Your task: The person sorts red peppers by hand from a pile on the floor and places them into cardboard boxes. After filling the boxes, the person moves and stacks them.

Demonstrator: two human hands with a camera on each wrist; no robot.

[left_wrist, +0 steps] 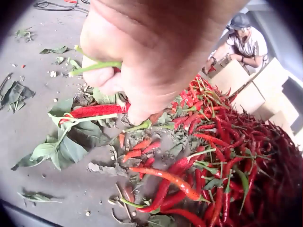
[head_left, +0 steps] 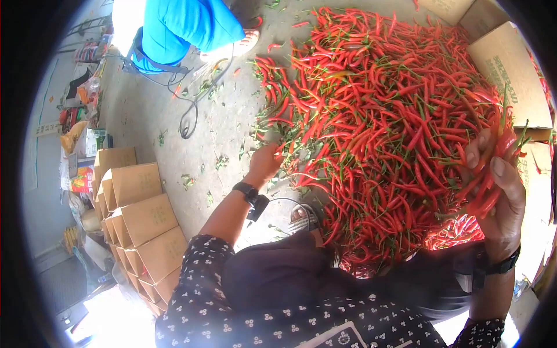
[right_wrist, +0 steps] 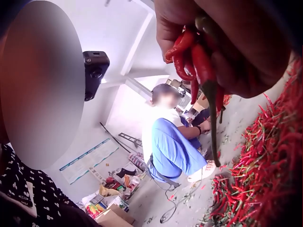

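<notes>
A large heap of red chilies [head_left: 377,127] with green stems covers the floor. At the heap's left edge, my left hand [head_left: 266,163] reaches down to the floor; in the left wrist view its curled fingers pinch chilies, with green stems [left_wrist: 97,67] sticking out. A red chili [left_wrist: 94,111] and wilted leaves [left_wrist: 78,137] lie under that hand [left_wrist: 137,56]. My right hand [head_left: 500,191], raised over the heap's right side, grips a bunch of red chilies [head_left: 492,168]. In the right wrist view, chilies [right_wrist: 202,64] hang out of the right hand [right_wrist: 236,42].
Cardboard boxes [head_left: 154,214] stand in rows at the left, and another box [head_left: 510,72] stands at the right. A person in blue trousers [head_left: 188,26] sits beyond the heap. A black cable [head_left: 194,104] and scattered leaves lie on the grey floor [head_left: 226,133].
</notes>
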